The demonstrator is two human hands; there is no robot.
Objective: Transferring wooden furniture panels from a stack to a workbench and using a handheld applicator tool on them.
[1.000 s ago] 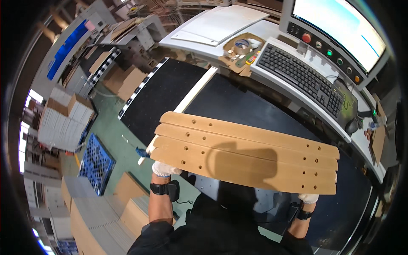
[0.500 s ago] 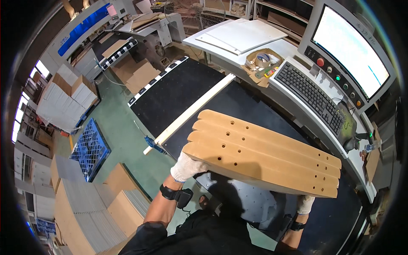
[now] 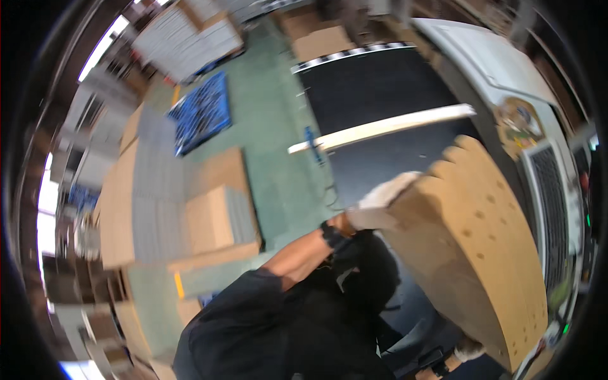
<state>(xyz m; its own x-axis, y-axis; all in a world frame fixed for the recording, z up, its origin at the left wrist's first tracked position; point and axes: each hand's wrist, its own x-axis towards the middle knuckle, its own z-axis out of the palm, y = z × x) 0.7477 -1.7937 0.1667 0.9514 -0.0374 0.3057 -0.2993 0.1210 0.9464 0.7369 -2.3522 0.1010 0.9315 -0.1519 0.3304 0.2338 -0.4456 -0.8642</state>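
A stack of several tan wooden boards (image 3: 487,234) with rounded ends and small drilled holes is held tilted in front of me, its flat side toward my body. My left hand (image 3: 387,191), in a white glove, grips the far end from the left; its fingers are blurred and partly behind the boards. Low at the right, my gloved right hand (image 3: 468,348) holds the near end, with most of its fingers hidden by the stack. Beneath the boards lies a black machine table (image 3: 373,168), crossed by a pale wooden bar (image 3: 392,128).
Stacked panels (image 3: 158,196) stand on the left, with a blue plastic pallet (image 3: 206,111) beyond them on the green floor. To the right is a white desk with a keyboard (image 3: 550,209) and a tray of tape and small items (image 3: 519,123).
My view has swung left, so the surroundings shift right. The board stack has turned and tilted, its near end now lower right. Both hands keep hold of it.
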